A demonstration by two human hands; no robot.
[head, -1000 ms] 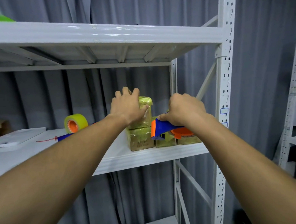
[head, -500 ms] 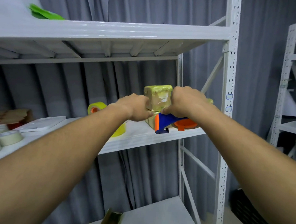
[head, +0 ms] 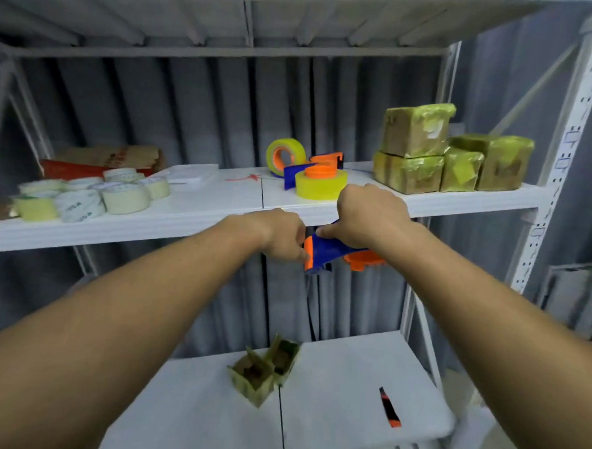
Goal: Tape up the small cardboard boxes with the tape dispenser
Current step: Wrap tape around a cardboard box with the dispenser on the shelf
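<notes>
On the right end of the middle shelf [head: 220,199], four taped boxes [head: 413,127] sit stacked and side by side, wrapped in yellowish tape and apparently finished. Two open boxes [head: 263,370], flaps up, wait untaped on the lower shelf [head: 348,381], so I judge the job over halfway. Between shelves, the right hand [head: 370,216] grips the tape dispenser [head: 327,251]; the left hand [head: 280,235] pinches its orange end.
</notes>
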